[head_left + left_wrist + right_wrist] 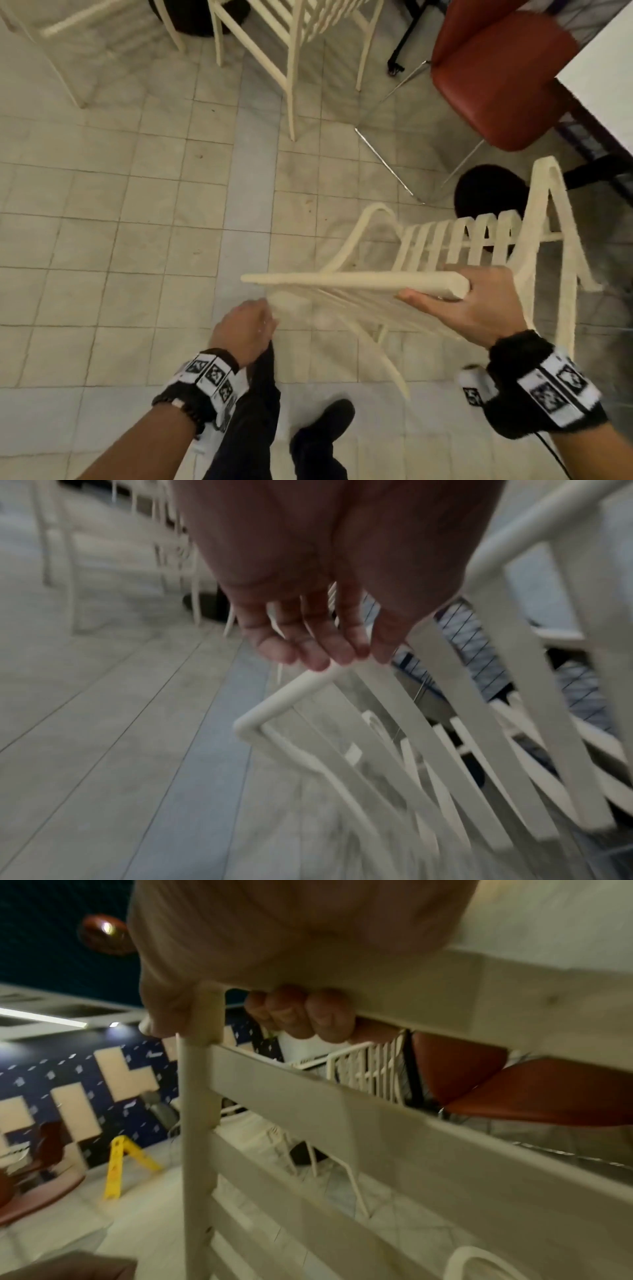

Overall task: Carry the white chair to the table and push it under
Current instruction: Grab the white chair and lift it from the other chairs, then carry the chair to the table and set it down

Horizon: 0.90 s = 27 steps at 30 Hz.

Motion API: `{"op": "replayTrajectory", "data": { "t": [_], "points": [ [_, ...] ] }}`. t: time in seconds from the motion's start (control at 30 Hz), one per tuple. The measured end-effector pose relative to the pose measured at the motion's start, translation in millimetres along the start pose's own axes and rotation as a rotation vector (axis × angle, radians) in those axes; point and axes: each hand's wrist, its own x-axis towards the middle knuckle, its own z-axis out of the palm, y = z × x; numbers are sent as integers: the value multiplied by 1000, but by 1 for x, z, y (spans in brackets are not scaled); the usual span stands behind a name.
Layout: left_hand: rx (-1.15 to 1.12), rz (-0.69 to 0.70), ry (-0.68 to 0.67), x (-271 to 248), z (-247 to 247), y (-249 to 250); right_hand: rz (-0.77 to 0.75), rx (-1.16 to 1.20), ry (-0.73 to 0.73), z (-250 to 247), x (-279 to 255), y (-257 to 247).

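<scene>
Both hands sit closest to the head camera, on the white chair (428,260). Right hand (476,305) clamps the top rail of the chair's back at its right end, thumb along the near face and fingers (301,1012) curled under the rail. Left hand (246,325) meets the chair's frame at the opposite side; its fingertips (315,656) lie on a rounded tube, but blur hides whether they curl round it. Tilted and raised off the tiled floor (120,205), the chair has one curved leg pointing up. Beyond the chair stands a red chair (496,78), tucked against the white surface (606,78). More white chairs (291,41) stand farther beyond it.
</scene>
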Motion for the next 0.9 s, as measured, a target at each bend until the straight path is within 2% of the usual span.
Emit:
{"op": "replayTrajectory", "data": {
  "t": [0.07,0.13,0.27,0.37,0.5,0.6,0.67,0.73,0.77,0.8,0.83,0.9],
  "points": [
    [56,151,175,13,-16,38,33,115,98,-48,-42,23],
    [204,278,218,19,-21,79,59,199,176,-82,-89,47],
    [472,385,164,14,3,150,123,276,240,-112,-183,96],
    [631,451,98,8,35,200,222,276,242,-110,-262,128],
    [780,614,-47,-10,76,251,378,302,245,-96,-360,156],
    [879,674,-38,-26,97,280,450,420,281,-90,-404,158],
    [955,686,-72,-35,108,307,487,458,352,-99,-418,151],
    [1032,654,-131,-40,111,324,495,457,345,-101,-432,141],
    [1070,627,-170,-42,114,331,552,389,402,-67,-449,154],
    [1112,597,-209,-45,117,335,661,342,352,-44,-467,169],
    [1154,564,-250,-48,117,335,784,331,242,-18,-484,182],
    [1215,551,-281,-51,119,329,809,314,272,31,-501,202]
  ]
}}
